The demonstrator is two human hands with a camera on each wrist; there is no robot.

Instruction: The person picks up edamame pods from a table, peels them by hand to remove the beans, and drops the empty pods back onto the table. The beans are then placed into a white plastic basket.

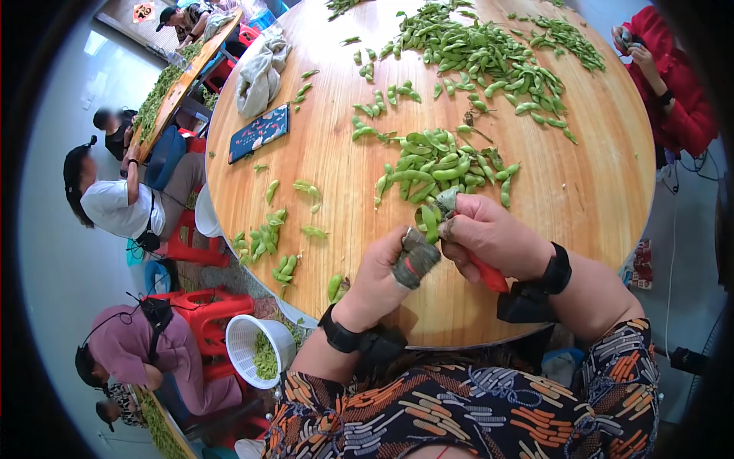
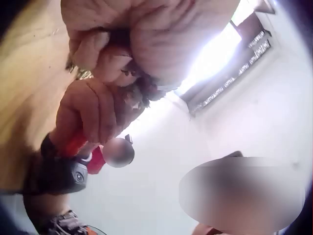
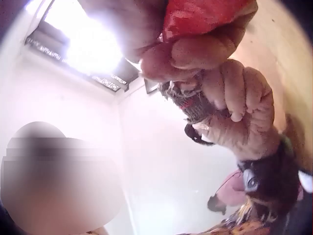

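Near the front of a round wooden table [image 1: 336,191], the left hand [image 1: 382,275], its thumb wrapped in grey cloth, pinches a green pod [image 1: 430,222]. The right hand [image 1: 497,237] meets it at the pod and grips a red handle [image 1: 489,275] in its curled fingers; the tool's other end is hidden. Cloth also covers the right thumb [image 1: 446,200]. Just beyond the hands lies a pile of pods [image 1: 436,164]. In the right wrist view the red handle [image 3: 195,17] crosses the palm, close to the left hand [image 3: 239,107].
A larger pod heap [image 1: 482,53] covers the far side. Loose pods [image 1: 264,237], a blue patterned booklet [image 1: 258,134] and a grey cloth [image 1: 262,73] lie at left. A white basket [image 1: 243,348] stands beside the table. Someone in red [image 1: 680,84] sits at right; several people work at left.
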